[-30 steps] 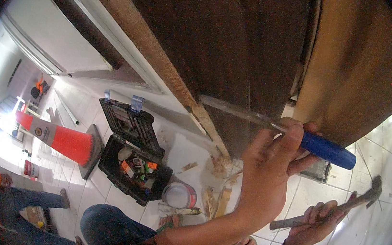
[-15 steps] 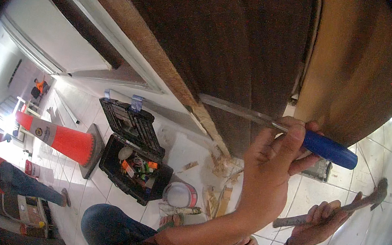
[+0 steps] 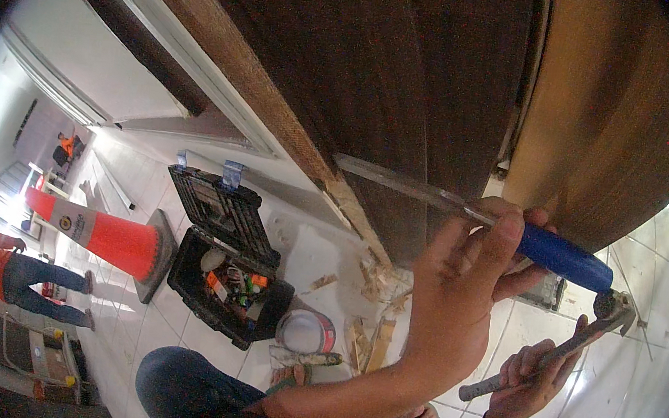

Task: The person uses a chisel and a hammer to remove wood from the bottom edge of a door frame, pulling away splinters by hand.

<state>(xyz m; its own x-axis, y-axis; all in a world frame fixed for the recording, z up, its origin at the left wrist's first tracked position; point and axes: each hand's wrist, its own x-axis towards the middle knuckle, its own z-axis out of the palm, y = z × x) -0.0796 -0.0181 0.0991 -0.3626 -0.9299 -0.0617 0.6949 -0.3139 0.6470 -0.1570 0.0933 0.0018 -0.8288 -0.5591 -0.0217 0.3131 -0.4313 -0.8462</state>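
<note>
My left hand (image 3: 457,293) is closed round a chisel (image 3: 564,258) where its blue handle meets the long metal blade. The blade's tip lies at the edge of a wooden door frame (image 3: 273,111), in front of a dark brown wood panel (image 3: 383,74). In my right hand (image 3: 527,384) is a claw hammer (image 3: 500,382), gripped by its shaft. Its head is at the butt of the blue handle, touching it or very nearly so.
An open black toolbox (image 3: 203,310) full of small tools stands beside an orange traffic cone (image 3: 101,233). Near my feet are a white bucket (image 3: 304,333) and wood scraps (image 3: 373,341) on the tiled floor. Another person (image 3: 13,276) in orange and jeans stands at the left.
My right hand has brought the hammer's head up and left to the handle's end. The chisel has barely moved. The person at the left has shifted, both legs now showing.
</note>
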